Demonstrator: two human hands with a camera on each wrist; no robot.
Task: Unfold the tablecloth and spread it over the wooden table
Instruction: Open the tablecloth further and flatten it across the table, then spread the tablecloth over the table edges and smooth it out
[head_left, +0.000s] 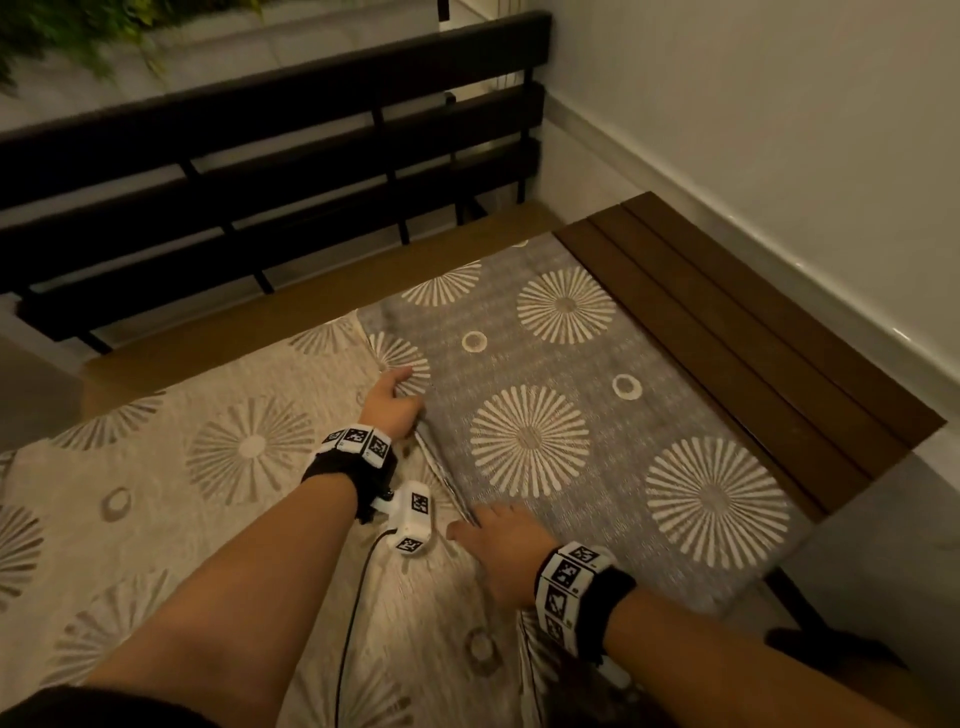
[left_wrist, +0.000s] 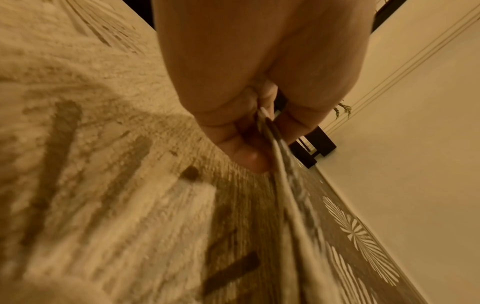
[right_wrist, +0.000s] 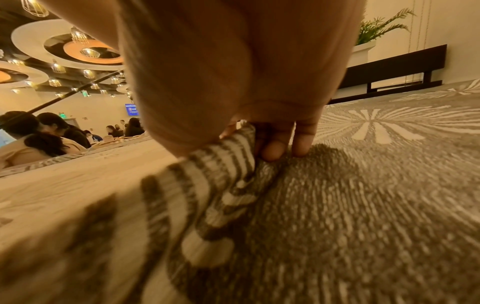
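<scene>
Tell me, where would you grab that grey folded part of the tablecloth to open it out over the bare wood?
Take the folded flap of the tablecloth by its free layered edge, coming from the cream side. That edge lifts off the cloth beneath, so fingers slip under it. The left hand and right hand already pinch it there, set apart along it. The bare slats lie beyond.

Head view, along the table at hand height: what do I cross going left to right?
Pale side of the tablecloth → left hand gripping the fold edge → grey folded part → bare wooden table slats → wall.
</scene>
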